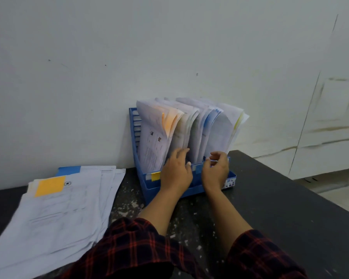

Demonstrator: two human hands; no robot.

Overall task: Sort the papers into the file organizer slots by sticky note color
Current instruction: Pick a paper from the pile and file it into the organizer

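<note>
Both hands reach into the blue file organizer (170, 190): left hand (176, 171) open-fingered against standing papers (186, 129), right hand (215, 170) seemingly pinching a sheet edge.

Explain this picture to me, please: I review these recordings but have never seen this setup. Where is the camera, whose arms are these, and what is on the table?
There is no machine here. A person wears one wide-angle camera on the head, so you look forward and down along their own arms in plaid sleeves. On the dark table, against the wall, stands a blue file organizer with papers upright in its slots; orange, blue and yellow colour shows on some of them. The left hand reaches among the sheets near the middle, fingers fairly straight. The right hand is beside it at the organizer's front, fingers curled; whether it pinches a sheet is too blurred to tell. To the left lies a loose stack of papers, the top one bearing a yellow sticky note.
</note>
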